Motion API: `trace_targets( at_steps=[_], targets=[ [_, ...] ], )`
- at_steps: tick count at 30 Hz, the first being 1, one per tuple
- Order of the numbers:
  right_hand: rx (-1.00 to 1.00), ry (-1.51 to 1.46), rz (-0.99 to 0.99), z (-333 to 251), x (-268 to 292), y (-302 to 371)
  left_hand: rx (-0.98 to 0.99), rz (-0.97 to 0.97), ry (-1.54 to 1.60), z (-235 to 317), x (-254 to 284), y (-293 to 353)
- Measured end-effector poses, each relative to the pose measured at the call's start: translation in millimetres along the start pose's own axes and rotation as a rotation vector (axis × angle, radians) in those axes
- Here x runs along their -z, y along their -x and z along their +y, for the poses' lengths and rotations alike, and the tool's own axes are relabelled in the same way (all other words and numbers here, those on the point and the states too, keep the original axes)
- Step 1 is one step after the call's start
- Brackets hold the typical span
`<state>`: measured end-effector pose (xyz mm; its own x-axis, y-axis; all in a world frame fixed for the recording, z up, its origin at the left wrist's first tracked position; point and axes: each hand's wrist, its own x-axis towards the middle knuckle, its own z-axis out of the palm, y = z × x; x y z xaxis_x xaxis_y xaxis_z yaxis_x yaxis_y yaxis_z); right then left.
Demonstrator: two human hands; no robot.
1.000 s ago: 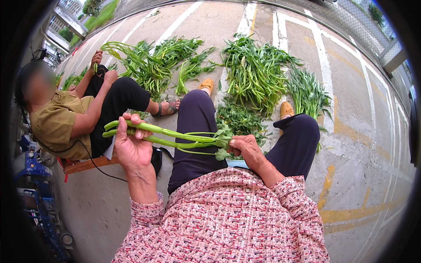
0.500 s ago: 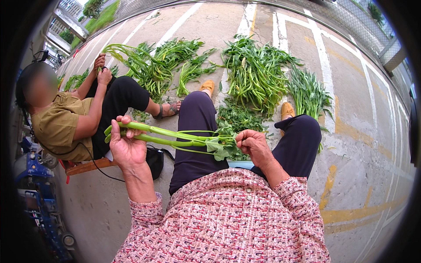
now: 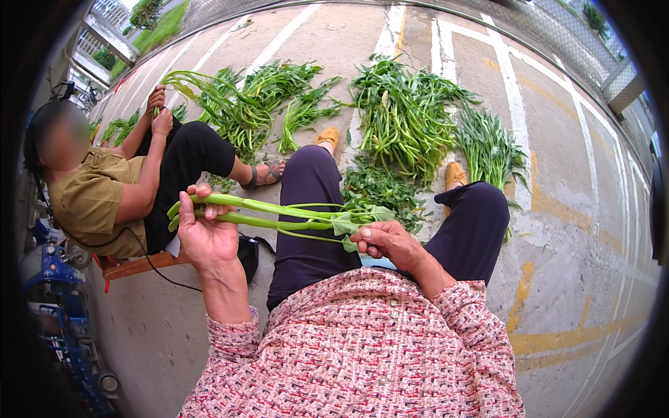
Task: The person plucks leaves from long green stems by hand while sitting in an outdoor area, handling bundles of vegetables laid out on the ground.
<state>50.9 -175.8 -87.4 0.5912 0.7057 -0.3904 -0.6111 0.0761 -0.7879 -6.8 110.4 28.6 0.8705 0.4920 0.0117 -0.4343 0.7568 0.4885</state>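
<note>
Across my lap lie a few thick green water spinach stems (image 3: 279, 210), held level above my thighs. My left hand (image 3: 211, 235) is closed around their cut ends, thumb on the near side. At the leafy end, my right hand (image 3: 396, 245) pinches a leaf (image 3: 357, 237) between thumb and fingers. Beyond my knees, a large heap of water spinach (image 3: 404, 118) lies on the ground. Between my feet is a lower pile of loose leaves (image 3: 380, 188), partly hidden by my right hand and leg.
To the left, a seated person (image 3: 104, 188) holds long green stems in both hands. More greens (image 3: 251, 104) lie in front of that person, and a neat bundle (image 3: 491, 150) is by my right foot. A black bag (image 3: 249, 258) and a blue vehicle (image 3: 59, 279) are at the left.
My right hand has moved left and slightly down, closer to the stems, and now pinches a leaf nearer the bunch. My left hand keeps its hold almost unmoved.
</note>
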Motion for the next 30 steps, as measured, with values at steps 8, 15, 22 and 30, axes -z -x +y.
trace_targets(
  at_steps=[8,15,22,30],
  targets=[
    [0.123,-0.101,0.059,5.6,0.8,-4.6,0.039,-0.044,-0.054,-15.3,-8.5,6.6],
    [0.319,0.292,0.138,16.9,6.7,-13.1,0.025,-0.027,-0.101,-17.0,-8.9,8.2],
    [0.277,0.369,0.184,22.3,14.5,-14.9,-0.011,0.041,-0.123,-16.0,-6.6,8.4],
    [0.169,0.198,0.23,13.8,16.6,-10.4,-0.049,-0.002,-0.103,-0.3,-6.9,4.1]
  ],
)
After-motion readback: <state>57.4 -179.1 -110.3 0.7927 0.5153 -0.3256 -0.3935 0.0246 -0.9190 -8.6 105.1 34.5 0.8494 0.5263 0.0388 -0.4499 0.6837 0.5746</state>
